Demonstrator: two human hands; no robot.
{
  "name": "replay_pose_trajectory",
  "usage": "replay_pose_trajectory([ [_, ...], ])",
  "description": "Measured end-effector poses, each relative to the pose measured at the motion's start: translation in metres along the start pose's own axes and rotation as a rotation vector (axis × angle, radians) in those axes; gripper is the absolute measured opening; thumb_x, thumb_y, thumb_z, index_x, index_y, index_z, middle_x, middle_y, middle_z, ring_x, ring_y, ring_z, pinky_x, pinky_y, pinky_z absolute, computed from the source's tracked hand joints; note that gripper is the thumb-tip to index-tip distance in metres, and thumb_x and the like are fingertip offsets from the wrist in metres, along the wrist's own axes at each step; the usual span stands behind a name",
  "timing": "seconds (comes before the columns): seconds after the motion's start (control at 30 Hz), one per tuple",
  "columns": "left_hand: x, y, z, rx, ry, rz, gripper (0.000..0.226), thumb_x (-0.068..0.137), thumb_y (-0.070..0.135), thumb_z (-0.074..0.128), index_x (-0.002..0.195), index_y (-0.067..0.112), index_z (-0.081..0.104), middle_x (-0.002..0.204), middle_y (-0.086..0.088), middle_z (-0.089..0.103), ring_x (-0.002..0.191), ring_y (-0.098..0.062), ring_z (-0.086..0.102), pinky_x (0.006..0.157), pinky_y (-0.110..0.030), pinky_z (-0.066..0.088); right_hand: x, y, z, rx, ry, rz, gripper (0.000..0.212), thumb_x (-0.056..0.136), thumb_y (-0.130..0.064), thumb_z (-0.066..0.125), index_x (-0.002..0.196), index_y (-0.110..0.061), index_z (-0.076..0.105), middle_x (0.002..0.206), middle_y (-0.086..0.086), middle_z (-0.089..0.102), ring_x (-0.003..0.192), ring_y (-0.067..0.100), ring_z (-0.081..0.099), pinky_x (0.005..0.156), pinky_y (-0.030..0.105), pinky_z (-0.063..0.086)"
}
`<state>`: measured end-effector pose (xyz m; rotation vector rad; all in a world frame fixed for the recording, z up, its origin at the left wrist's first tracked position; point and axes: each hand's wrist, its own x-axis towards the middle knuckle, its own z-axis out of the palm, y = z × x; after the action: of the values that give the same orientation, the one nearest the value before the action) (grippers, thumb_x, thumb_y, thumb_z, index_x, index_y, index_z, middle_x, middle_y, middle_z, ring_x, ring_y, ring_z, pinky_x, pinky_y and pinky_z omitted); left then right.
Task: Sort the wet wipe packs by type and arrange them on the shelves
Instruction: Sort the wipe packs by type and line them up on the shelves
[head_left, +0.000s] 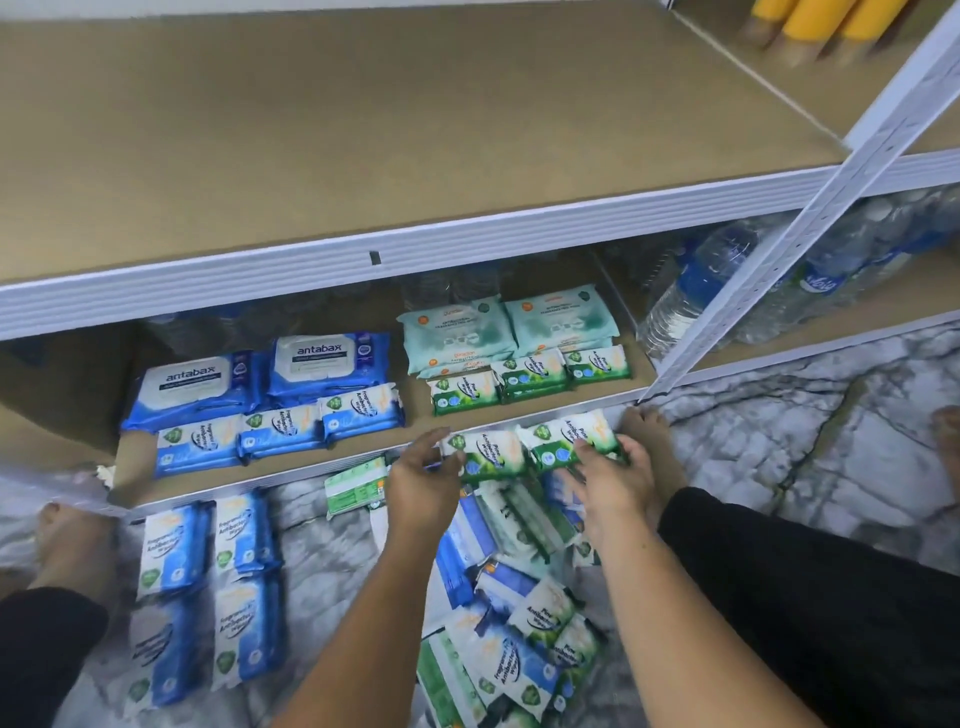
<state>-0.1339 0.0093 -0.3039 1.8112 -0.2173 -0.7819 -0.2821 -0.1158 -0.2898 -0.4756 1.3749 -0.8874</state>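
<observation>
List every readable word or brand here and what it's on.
"antabax": two large blue packs.
"Fragrance Antibacterial Wipes": small blue packs.
"Pine Antibacterial Wipes": green packs, held in left hand and right hand.
Teal packs, bottle label: too blurred to read.

White metal shelving (415, 244), brown board decks; grey marbled floor (779, 447); water bottles (696, 291) right.

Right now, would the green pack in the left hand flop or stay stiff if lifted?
Likely soft, not floppy: the green pack holds its slab shape in the left hand. Its glossy wrapper may be slippery. Flat-sided, it shouldn't roll.
</observation>
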Motion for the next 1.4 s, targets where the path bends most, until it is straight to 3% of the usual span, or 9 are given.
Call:
replay_pose_trajectory([
  [0.2,0.088,0.005,0.031,-0.009,0.074,0.004,0.02,0.09,0.015,0.075,0.107,0.025,0.072,0.083,0.007,0.069,0.066,-0.009,0.063,0.058,-0.019,0.05,0.089,-0.025,0.027,-0.111,0.041,-0.062,0.041,0.089,0.005,0.069,0.12,-0.013,0.051,0.123,0.015,0.064,0.095,0.026,0.071,0.067,0.032,0.063],
  [0.3,0.127,-0.002,0.033,0.051,0.162,0.01,0.014,0.088,0.021,0.076,0.102,0.024,0.073,0.083,0.003,0.074,0.072,-0.022,0.069,0.065,-0.024,0.05,0.135,-0.03,0.036,-0.126,0.116,-0.083,0.054,0.088,0.001,0.071,0.135,-0.014,0.049,0.126,0.015,0.064,0.088,0.023,0.073,0.073,0.035,0.064],
  [0.47,0.158,-0.015,0.039,0.169,0.221,0.047,0.023,0.091,0.023,0.072,0.113,0.029,0.074,0.104,0.004,0.076,0.09,-0.015,0.073,0.086,-0.031,0.058,0.192,-0.036,0.048,-0.117,0.173,-0.131,0.053,0.09,0.008,0.066,0.134,-0.014,0.047,0.135,0.019,0.058,0.1,0.028,0.07,0.062,0.032,0.063],
  [0.6,0.163,-0.013,0.054,0.21,0.238,0.096,0.025,0.094,0.016,0.069,0.118,0.019,0.072,0.103,0.004,0.073,0.09,-0.011,0.068,0.074,-0.009,0.048,0.218,-0.029,0.059,-0.218,0.14,-0.185,0.053,0.09,0.003,0.069,0.136,-0.015,0.05,0.14,0.015,0.055,0.102,0.025,0.069,0.058,0.029,0.061],
  [0.8,0.165,-0.01,0.056,0.62,0.235,0.273,0.03,0.092,0.03,0.062,0.121,0.03,0.067,0.102,-0.003,0.074,0.095,-0.03,0.068,0.081,-0.038,0.056,0.223,-0.023,0.067,-0.445,0.164,-0.294,0.057,0.094,-0.016,0.07,0.145,-0.026,0.047,0.144,0.002,0.053,0.094,0.016,0.066,0.06,0.032,0.063],
  [0.93,0.146,-0.007,0.045,0.712,0.274,0.316,0.033,0.096,0.027,0.059,0.129,0.022,0.058,0.124,-0.011,0.054,0.096,-0.034,0.06,0.07,-0.037,0.046,0.21,-0.013,0.059,-0.449,0.201,-0.494,0.047,0.086,-0.027,0.073,0.128,-0.036,0.053,0.117,-0.028,0.066,0.112,0.005,0.065,0.096,0.04,0.056],
  [1.1,0.103,-0.038,0.015,0.6,0.211,0.393,0.013,0.09,0.014,0.063,0.101,0.016,0.069,0.107,-0.011,0.061,0.082,-0.034,0.061,0.066,-0.035,0.051,0.124,-0.002,0.046,-1.034,0.14,-0.342,0.027,0.091,-0.021,0.06,0.117,-0.015,0.061,0.103,0.001,0.062,0.097,0.025,0.058,0.077,0.01,0.036],
  [1.23,0.067,-0.082,-0.008,0.674,0.047,0.339,0.023,0.086,0.019,0.063,0.108,0.02,0.071,0.106,-0.005,0.065,0.091,-0.033,0.064,0.073,-0.036,0.055,0.091,0.054,0.037,-1.227,0.147,-0.318,0.022,0.085,-0.023,0.064,0.104,-0.014,0.063,0.098,0.016,0.069,0.092,0.036,0.064,0.077,0.035,0.054],
  [1.4,0.047,-0.104,-0.017,0.786,-0.037,0.275,0.056,0.084,0.033,0.059,0.137,0.016,0.059,0.126,-0.011,0.063,0.113,-0.036,0.057,0.091,-0.046,0.053,0.067,0.089,0.016,-1.628,0.161,-0.378,0.058,0.087,-0.047,0.058,0.134,-0.015,0.054,0.144,0.016,0.044,0.124,0.041,0.045,0.098,0.049,0.043],
])
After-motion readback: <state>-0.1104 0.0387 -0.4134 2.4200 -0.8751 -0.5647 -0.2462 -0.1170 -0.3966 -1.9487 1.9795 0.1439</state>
